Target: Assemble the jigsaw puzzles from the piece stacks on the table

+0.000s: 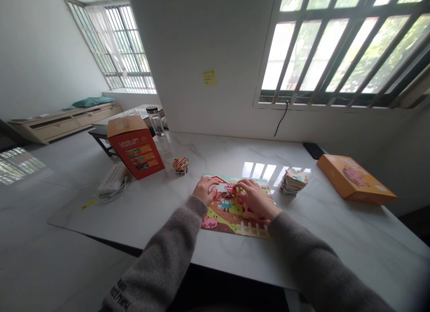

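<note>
Left grip [206,189] and right grip [254,198] on colourful cardboard farm jigsaw [235,218], mid white marble worktop [144,218]; clamping indeterminate. Risk: sideways drag unseating pieces; stray knock toppling leaning stack of printed cardboard pieces [293,182].

A home: cushioned bench [63,122], barred windows [346,47].

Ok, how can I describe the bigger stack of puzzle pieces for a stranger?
On the white marble table, find the farm jigsaw puzzle. The stack of puzzle pieces stands just right of it, and is larger than the small pile beside the red box.
</note>
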Demonstrator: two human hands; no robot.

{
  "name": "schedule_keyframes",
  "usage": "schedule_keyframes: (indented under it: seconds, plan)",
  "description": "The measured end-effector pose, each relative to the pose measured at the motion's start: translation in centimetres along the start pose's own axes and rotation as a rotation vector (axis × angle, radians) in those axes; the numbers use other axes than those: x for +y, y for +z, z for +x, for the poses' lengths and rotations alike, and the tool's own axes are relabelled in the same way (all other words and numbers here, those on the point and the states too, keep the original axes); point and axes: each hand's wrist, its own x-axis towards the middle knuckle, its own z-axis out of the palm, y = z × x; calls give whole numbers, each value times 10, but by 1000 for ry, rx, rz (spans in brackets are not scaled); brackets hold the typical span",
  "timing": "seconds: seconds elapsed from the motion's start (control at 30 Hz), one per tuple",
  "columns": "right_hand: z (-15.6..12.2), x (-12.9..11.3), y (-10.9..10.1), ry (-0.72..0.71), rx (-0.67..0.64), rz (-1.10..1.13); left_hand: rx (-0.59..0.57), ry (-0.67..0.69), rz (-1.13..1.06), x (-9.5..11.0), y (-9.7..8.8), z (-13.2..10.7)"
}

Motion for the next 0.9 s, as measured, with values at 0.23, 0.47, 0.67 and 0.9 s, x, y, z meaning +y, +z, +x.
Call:
schedule_keyframes:
  seconds: [0.23, 0.47, 0.67, 0.9]
  plan:
    - [23, -5, 6, -25, -63, -57, -130, 96, 113, -5, 11, -6]
    - [22, -5, 15, 3, -84, -95, -235, 84, 242, 1, 12, -11]
    - [15, 3, 17, -24, -52, -58, -321, 124, 243, 3, 13, -12]
    - [7, 4, 11, -56, -73, -28, -336, 126, 196, 0, 16, -11]
